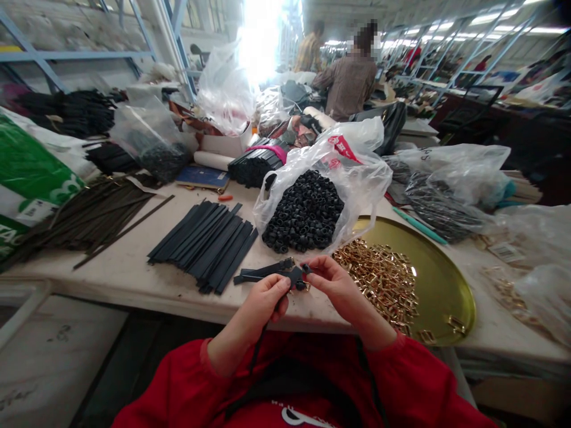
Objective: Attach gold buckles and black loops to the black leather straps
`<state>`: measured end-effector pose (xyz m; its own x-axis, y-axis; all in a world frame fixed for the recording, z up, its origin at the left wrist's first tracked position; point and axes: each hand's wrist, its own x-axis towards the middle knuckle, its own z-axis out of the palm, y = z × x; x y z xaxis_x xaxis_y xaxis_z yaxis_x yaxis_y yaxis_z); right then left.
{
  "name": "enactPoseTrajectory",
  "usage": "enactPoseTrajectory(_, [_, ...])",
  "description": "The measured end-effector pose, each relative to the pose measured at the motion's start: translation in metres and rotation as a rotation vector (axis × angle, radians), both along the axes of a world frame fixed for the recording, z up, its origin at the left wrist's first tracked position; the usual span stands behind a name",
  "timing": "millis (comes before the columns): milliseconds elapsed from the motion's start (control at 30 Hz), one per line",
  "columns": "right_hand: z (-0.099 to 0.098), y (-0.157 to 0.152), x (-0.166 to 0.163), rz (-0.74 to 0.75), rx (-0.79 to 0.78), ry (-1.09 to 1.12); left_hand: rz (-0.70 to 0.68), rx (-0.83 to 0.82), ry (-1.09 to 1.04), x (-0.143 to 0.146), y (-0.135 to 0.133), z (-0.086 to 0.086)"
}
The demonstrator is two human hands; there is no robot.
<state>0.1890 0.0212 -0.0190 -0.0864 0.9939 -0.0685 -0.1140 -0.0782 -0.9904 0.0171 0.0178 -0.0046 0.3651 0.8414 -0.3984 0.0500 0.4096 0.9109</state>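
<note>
My left hand (pixel 269 297) is closed, thumb on top, around a dark strap (pixel 294 275) at the table's front edge. A long tail of that strap hangs down from the fist over my lap. Close beside it, my right hand (pixel 332 282) pinches a small black loop (pixel 306 268) between thumb and fingertips, against or very near the strap's end. Gold metal shows just under the fingertips, partly hidden. Behind my left hand lie a few black straps (pixel 254 274) with gold fittings. Farther left is a spread pile of flat black straps (pixel 203 241).
A clear plastic bag (pixel 363 172) stands open, full of black loops (pixel 303 211). To its right, a round gold tray (pixel 446 285) carries many gold buckles (pixel 386 279). Brown strips (pixel 98 214) lie left, with a blue book (pixel 203 177) behind. A person (pixel 350 83) stands in the background.
</note>
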Motion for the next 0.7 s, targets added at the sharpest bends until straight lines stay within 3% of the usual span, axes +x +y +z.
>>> enactPoseTrajectory(167, [0.006, -0.019, -0.016, -0.048, 0.014, 0.130, -0.010, 0.036, 0.067, 0.004, -0.005, -0.005])
enactPoseTrajectory(467, [-0.002, -0.030, -0.046, -0.328, -0.054, 0.275, 0.070, 0.409, 0.357, 0.009, -0.017, -0.010])
enactPoseTrajectory(600, [-0.007, -0.032, -0.047, -0.292, -0.201, 0.378, 0.024, 0.493, 0.417, 0.009, -0.021, -0.006])
enactPoseTrajectory(700, [-0.009, -0.032, -0.041, -0.291, -0.252, 0.345, -0.046, 0.472, 0.304, 0.007, -0.023, -0.003])
